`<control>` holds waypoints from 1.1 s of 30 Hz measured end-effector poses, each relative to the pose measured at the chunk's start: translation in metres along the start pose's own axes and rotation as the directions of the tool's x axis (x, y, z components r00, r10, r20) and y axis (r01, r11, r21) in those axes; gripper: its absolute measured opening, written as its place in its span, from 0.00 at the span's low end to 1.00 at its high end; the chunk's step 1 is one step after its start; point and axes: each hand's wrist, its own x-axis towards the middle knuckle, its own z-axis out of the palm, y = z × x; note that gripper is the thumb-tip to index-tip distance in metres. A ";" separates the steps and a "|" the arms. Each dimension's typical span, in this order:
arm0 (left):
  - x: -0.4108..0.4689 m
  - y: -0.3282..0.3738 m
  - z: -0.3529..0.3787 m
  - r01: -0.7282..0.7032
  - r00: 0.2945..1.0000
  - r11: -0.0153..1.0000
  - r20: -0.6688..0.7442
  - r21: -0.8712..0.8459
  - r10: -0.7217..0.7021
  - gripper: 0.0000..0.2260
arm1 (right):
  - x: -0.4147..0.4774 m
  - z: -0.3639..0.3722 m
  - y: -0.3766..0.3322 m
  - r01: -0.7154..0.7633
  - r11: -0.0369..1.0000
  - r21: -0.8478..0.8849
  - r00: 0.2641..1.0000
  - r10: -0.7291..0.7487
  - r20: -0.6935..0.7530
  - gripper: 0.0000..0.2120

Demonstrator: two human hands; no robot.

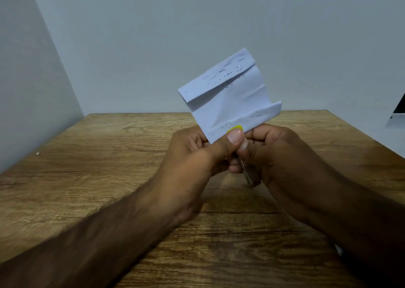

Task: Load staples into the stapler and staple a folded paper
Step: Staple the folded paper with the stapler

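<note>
Two bare hands meet above the brown wood-grain table [109,156], close together and lifted clear of its surface. The left hand [192,156] pinches the lower edge of a folded, creased white sheet of paper [228,99], its thumb pressed on top. The sheet stands up and leans away toward the pale grey wall [153,35], with small dark marks scattered on its upper flap. The right hand [276,154] is clenched around a small stapler with a yellow top and a shiny metal body [245,171]; only a yellow tip at the paper's edge and a strip of metal below the fingers show. The stapler's mouth sits at the paper's bottom edge, though whether it is squeezed down I cannot tell.
</note>
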 end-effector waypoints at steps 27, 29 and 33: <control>0.012 0.009 -0.025 0.122 0.985 0.990 -0.130 0.074 -0.112 0.07 | 0.001 -0.005 -0.001 -0.147 0.989 -0.016 0.955 0.146 0.257 0.14; 0.014 0.012 -0.030 0.124 0.979 0.990 -0.172 0.070 -0.111 0.06 | 0.000 -0.005 -0.001 -0.156 0.987 -0.047 0.952 0.163 0.258 0.16; 0.015 0.014 -0.032 0.136 0.978 0.990 -0.165 0.035 -0.129 0.06 | -0.002 -0.006 -0.006 -0.191 0.974 -0.124 0.935 0.219 0.279 0.19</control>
